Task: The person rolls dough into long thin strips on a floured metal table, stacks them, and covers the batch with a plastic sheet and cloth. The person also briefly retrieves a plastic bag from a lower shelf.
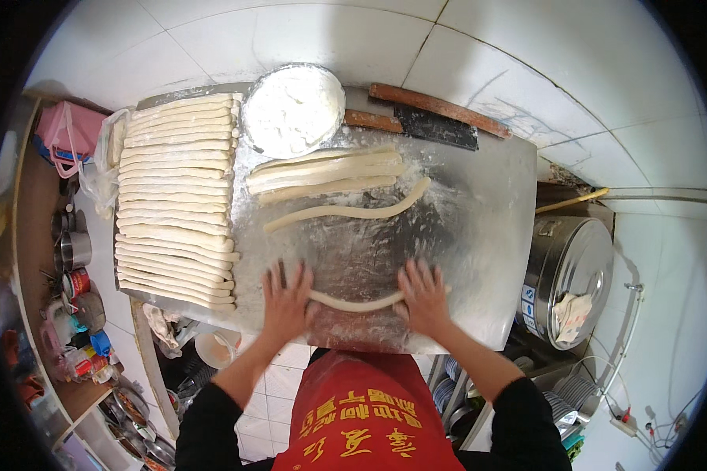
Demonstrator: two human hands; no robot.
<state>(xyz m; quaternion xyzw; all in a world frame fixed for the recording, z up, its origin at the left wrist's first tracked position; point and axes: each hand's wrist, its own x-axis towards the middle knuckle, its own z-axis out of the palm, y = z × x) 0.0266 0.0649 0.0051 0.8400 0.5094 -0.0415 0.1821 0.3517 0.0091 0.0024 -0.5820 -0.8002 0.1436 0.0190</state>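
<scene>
A thin dough rope (356, 305) lies near the front edge of the metal worktop (489, 235). My left hand (287, 303) rests flat over its left end, fingers spread and slightly blurred. Over the rope's right part lies my right hand (422, 297), also flat, and a short tip shows beyond it. Farther back is a loose, curved dough rope (347, 212), and behind that several thicker dough strips (330, 172) lie side by side. Many dough ropes (174, 200) form a close column at the left. A bowl of white flour (294, 109) stands at the back.
Wooden strips (439, 109) and a dark flat piece (436, 128) lie along the back wall. Right of the worktop stands a large lidded steel container (577, 282). A plastic bag (103, 159) and a pink container (70, 132) are at the left, above a cluttered shelf.
</scene>
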